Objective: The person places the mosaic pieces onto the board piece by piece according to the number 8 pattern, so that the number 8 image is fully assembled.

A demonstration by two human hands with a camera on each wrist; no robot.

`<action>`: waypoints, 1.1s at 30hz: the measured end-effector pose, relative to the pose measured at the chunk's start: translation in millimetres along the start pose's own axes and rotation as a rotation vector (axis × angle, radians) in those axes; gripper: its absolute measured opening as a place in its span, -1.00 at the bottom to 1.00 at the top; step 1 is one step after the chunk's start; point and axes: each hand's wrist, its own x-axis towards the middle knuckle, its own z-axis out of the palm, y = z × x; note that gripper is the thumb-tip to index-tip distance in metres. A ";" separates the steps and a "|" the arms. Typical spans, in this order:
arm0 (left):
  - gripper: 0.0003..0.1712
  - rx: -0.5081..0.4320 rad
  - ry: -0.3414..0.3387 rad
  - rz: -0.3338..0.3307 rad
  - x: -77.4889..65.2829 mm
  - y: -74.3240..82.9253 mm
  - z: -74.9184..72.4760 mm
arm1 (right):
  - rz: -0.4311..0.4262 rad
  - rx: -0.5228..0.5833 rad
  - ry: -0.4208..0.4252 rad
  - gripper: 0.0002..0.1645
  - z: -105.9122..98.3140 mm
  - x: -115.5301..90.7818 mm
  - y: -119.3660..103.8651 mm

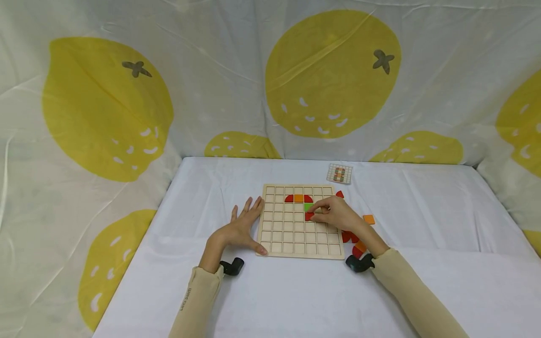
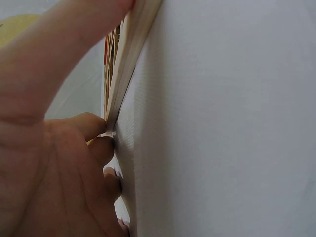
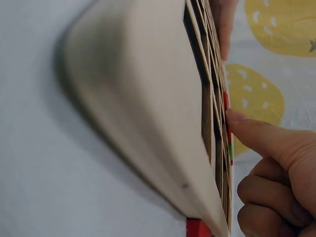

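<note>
Red is the piece near the middle of the board, next to a green piece; the right hand touches it with thumb and finger, but I cannot tell if they pinch it. The left hand has its fingers spread and grips nothing, touching the board's left edge. Loose pieces lie right of the board, a card behind it.

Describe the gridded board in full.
The board is pale and looks wooden, with raised dividers forming square cells inside a plain border; one corner looks rounded. It lies flat on the white-covered table. Red, orange and green pieces occupy a few far-half cells. The left hand, fingers spread, touches its left edge; the right hand touches a red piece.
</note>
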 end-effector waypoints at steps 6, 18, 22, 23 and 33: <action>0.72 0.001 0.002 -0.002 0.3 0.3 -0.4 | -0.006 0.006 -0.002 -0.82 1.5 0.6 -1.8; 0.72 0.002 0.001 -0.007 0.2 0.7 -0.7 | 0.048 0.016 0.053 -0.77 -19.9 -21.7 2.1; 0.72 0.006 0.000 -0.011 1.0 -0.2 -0.6 | 0.089 -0.016 0.076 -0.76 -29.8 -32.9 7.2; 0.73 0.009 0.000 -0.012 1.2 -0.5 -0.4 | 0.096 -0.031 0.081 -0.75 -31.7 -35.3 8.9; 0.73 0.002 -0.006 -0.012 1.5 0.2 -0.5 | 0.160 -0.090 0.128 -0.72 -46.2 -53.4 25.6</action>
